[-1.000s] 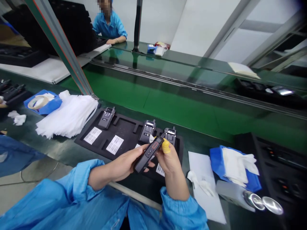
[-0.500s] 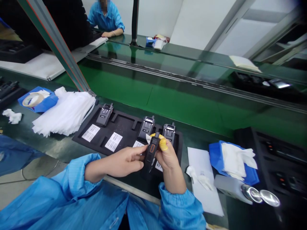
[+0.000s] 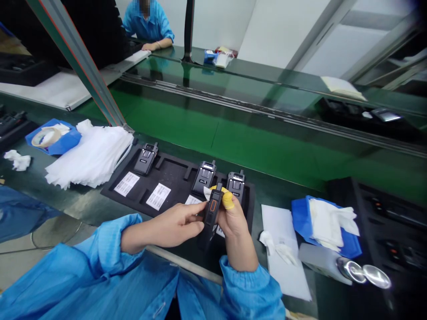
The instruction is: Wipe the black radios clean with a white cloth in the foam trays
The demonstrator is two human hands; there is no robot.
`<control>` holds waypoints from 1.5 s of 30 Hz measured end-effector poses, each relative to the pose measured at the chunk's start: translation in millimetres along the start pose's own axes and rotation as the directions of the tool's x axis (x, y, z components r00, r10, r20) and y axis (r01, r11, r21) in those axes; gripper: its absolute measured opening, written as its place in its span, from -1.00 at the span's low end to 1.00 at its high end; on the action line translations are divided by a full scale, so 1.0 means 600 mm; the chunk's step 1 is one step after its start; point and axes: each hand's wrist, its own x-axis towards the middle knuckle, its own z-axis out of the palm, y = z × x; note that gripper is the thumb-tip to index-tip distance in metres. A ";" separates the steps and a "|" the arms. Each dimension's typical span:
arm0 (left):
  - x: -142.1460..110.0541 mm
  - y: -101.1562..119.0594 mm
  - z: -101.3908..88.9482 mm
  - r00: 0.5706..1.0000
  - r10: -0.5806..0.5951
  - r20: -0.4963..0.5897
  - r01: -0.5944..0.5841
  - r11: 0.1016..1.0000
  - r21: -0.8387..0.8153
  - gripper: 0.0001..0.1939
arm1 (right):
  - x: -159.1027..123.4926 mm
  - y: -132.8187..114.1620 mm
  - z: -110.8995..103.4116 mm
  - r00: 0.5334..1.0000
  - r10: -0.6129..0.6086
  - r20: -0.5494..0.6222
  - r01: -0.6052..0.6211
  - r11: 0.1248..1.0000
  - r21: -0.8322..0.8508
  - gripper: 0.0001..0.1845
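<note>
Pinching the radio (image 3: pixel 212 211) over the tray (image 3: pixel 171 174), the right grip (image 3: pixel 236 222), with yellow finger covers (image 3: pixel 227 201), holds one flank, while the left grip (image 3: pixel 176 224) touches the other, whether clasping I cannot tell. Should the covers slide or the left fingers press unevenly, the radio could drop and knock the seated radios (image 3: pixel 203 178) or scuff a label (image 3: pixel 158 197). Beyond, the dark green counter (image 3: pixel 273 191) carries papers (image 3: pixel 90 155), cloths (image 3: pixel 327 222) and a bottle (image 3: pixel 320 261); across the green strip (image 3: pixel 213 133), a co-worker (image 3: pixel 156 27) sits near a pale wall (image 3: pixel 220 22).
</note>
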 end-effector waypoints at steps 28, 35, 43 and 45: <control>0.004 -0.015 0.003 0.998 -0.034 0.043 0.046 0.946 -0.320 -0.45 | -0.016 0.006 0.024 0.975 0.042 -0.218 -0.007 0.987 0.159 -0.48; -0.001 -0.019 0.006 0.998 -0.022 0.057 0.044 0.914 -0.404 -0.44 | -0.009 0.015 0.010 0.977 0.034 -0.212 0.003 0.985 0.171 -0.51; 0.009 -0.045 0.015 0.964 -0.149 0.219 0.264 0.616 -0.742 -0.40 | -0.003 0.013 0.016 0.986 -0.008 -0.164 0.039 0.981 0.191 -0.47; 0.016 -0.050 0.022 0.948 -0.142 0.284 0.316 0.512 -0.799 -0.37 | -0.007 0.011 0.024 0.993 0.002 -0.122 0.020 0.984 0.175 -0.48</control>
